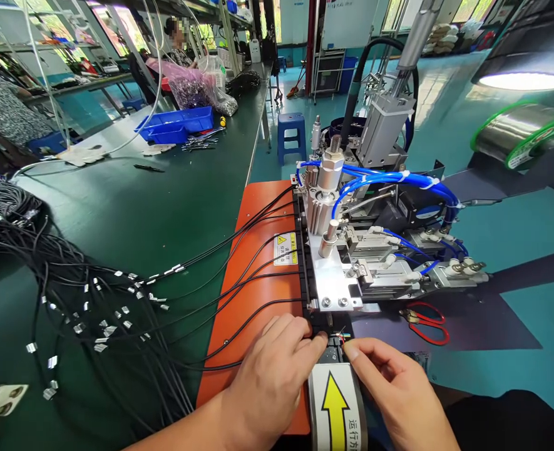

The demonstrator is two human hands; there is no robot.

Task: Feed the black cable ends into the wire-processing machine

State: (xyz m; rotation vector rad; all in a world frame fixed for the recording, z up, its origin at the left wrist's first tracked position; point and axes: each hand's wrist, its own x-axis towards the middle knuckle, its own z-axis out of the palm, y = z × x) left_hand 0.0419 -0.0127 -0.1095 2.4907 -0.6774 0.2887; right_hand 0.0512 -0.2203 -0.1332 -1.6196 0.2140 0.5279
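A black cable (239, 365) is pressed by the left hand (271, 369) onto the orange plate (258, 275), just before the machine (352, 250). The cable's coloured wire tips (343, 337) are pinched by the right hand (394, 388), beside the machine's front edge, above the yellow arrow label (335, 407).

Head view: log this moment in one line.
left hand: pressing black cable at fixture | right hand: pinching cable's coloured wire ends | red scissors: idle

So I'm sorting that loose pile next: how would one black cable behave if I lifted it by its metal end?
Probably floppy: the black cables curve and sag across the orange mat. Likely light, being thin. Apt to snag, since the pile lies tangled, so neighbours may drag along.
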